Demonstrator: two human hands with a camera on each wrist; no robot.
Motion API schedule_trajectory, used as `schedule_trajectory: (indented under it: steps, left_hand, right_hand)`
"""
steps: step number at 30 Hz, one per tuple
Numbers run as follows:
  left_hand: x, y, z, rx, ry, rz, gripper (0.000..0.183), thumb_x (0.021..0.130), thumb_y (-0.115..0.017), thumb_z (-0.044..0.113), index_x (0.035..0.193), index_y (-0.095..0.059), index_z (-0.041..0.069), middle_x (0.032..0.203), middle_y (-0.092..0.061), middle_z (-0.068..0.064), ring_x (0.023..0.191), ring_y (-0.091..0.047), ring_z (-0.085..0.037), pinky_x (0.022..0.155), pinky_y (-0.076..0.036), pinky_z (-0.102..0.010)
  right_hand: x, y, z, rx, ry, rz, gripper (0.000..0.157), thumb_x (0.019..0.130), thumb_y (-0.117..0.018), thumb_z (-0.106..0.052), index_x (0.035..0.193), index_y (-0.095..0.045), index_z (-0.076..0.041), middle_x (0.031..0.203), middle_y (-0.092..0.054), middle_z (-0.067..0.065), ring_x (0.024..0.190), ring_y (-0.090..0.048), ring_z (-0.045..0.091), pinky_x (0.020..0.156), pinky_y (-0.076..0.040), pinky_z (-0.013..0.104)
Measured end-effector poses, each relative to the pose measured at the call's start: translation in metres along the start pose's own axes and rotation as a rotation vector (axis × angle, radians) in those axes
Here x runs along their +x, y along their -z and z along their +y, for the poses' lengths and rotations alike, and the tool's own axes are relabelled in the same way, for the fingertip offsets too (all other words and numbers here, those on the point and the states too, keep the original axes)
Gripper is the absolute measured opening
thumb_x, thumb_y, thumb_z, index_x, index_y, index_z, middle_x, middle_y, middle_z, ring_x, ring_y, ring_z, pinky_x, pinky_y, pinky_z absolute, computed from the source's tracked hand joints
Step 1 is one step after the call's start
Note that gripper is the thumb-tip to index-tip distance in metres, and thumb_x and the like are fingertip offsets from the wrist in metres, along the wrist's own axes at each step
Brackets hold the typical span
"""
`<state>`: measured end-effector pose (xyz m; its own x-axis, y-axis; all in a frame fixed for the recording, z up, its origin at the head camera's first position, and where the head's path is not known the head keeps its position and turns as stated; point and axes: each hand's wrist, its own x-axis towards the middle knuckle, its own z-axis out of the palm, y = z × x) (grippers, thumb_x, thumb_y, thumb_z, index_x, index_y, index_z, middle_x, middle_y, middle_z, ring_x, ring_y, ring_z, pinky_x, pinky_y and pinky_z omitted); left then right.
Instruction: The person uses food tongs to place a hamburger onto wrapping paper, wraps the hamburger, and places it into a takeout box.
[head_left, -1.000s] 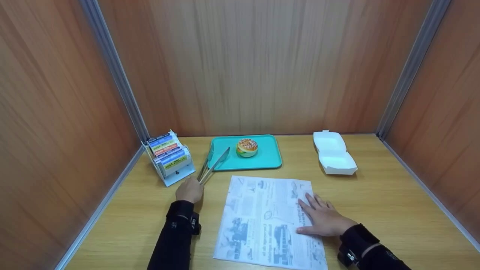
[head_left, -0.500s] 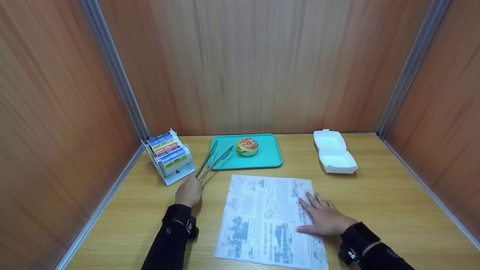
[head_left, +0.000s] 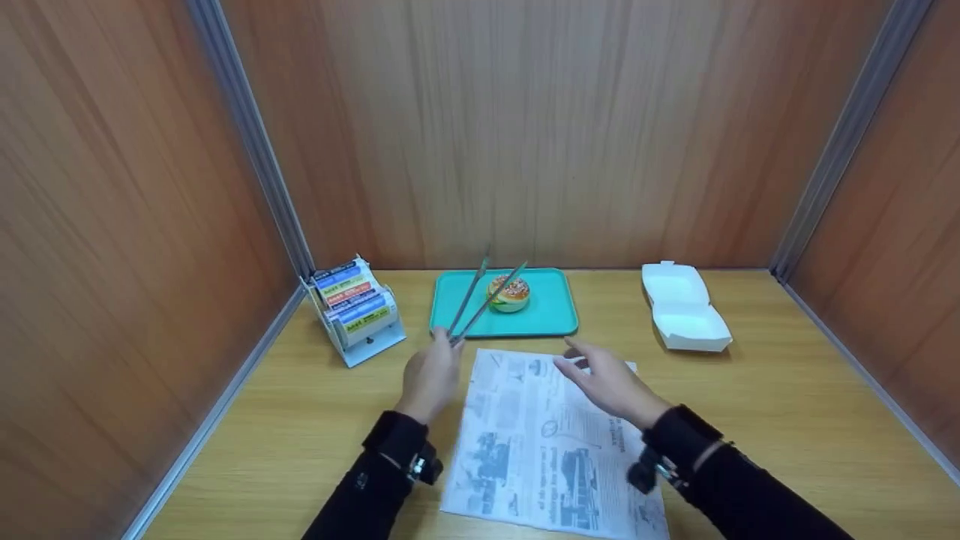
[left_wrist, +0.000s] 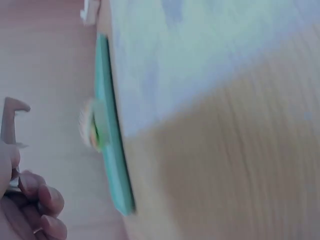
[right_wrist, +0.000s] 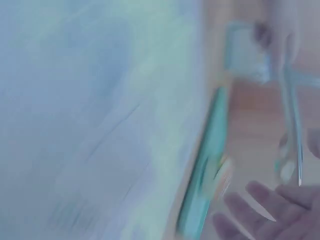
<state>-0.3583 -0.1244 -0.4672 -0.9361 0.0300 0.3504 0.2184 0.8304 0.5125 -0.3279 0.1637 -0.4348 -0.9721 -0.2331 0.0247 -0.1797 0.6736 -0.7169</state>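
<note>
Metal tongs (head_left: 469,296), one pair, I see gripped in the left hand (head_left: 431,375) near one burger (head_left: 513,301) on one teal tray (head_left: 553,300), the right hand (head_left: 611,382), loosely spread, hovering above one printed sheet (head_left: 525,435).

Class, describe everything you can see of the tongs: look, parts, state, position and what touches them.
The tongs look like grey metal, with two long, slender prongs spread in a narrow V. The left hand grips the near end, hiding it. They are held in the air, tips pointing forward. In the head view one prong crosses in front of the burger, but the wrist views show them clear of it.
</note>
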Motion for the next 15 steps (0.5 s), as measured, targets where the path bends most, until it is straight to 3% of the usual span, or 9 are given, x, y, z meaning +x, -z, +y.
schedule_trajectory:
  steps: [4,7,8,11,15]
  left_hand:
    - [-0.004,-0.008,0.033,0.052,-0.079,0.033,0.021,0.112,-0.056,0.028,0.112,-0.052,0.007,0.065,-0.046,0.003,0.050,-0.042,-0.015,0.047,-0.035,-0.029]
    - [-0.010,-0.020,0.051,0.140,-0.170,0.095,0.023,0.110,-0.060,0.028,0.110,-0.053,0.006,0.062,-0.048,0.003,0.047,-0.044,-0.015,0.043,-0.036,-0.028]
    - [-0.013,-0.024,0.055,0.177,-0.200,0.119,0.023,0.109,-0.062,0.028,0.111,-0.054,0.006,0.061,-0.049,0.003,0.047,-0.046,-0.015,0.043,-0.037,-0.028]
    - [-0.022,-0.038,0.066,0.307,-0.287,0.179,0.024,0.107,-0.066,0.025,0.110,-0.056,0.004,0.060,-0.051,0.002,0.048,-0.051,-0.015,0.041,-0.039,-0.030]
    - [-0.028,-0.048,0.077,0.418,-0.355,0.201,0.018,0.106,-0.066,0.019,0.110,-0.056,0.005,0.061,-0.052,0.004,0.047,-0.050,-0.013,0.040,-0.038,-0.029]
  right_hand:
    - [0.016,-0.010,-0.033,0.382,-0.054,-0.014,0.077,0.112,-0.056,-0.039,0.167,-0.022,0.002,0.149,-0.058,0.026,0.130,-0.064,0.037,0.101,-0.058,0.047]
    - [0.024,-0.017,-0.049,0.634,-0.131,-0.021,0.090,0.110,-0.058,-0.041,0.169,-0.005,0.001,0.152,-0.054,0.029,0.127,-0.066,0.038,0.098,-0.060,0.045]
    - [0.027,-0.020,-0.052,0.694,-0.150,-0.019,0.089,0.110,-0.059,-0.041,0.169,-0.006,-0.001,0.150,-0.055,0.029,0.124,-0.068,0.037,0.097,-0.061,0.045]
    - [0.032,-0.024,-0.057,0.811,-0.216,0.024,0.082,0.109,-0.062,-0.037,0.165,-0.014,-0.001,0.129,-0.066,0.023,0.108,-0.074,0.032,0.091,-0.063,0.045]
    - [0.035,-0.025,-0.058,0.825,-0.261,0.092,0.070,0.107,-0.066,-0.026,0.156,-0.027,0.005,0.092,-0.068,0.009,0.085,-0.073,0.023,0.082,-0.065,0.043]
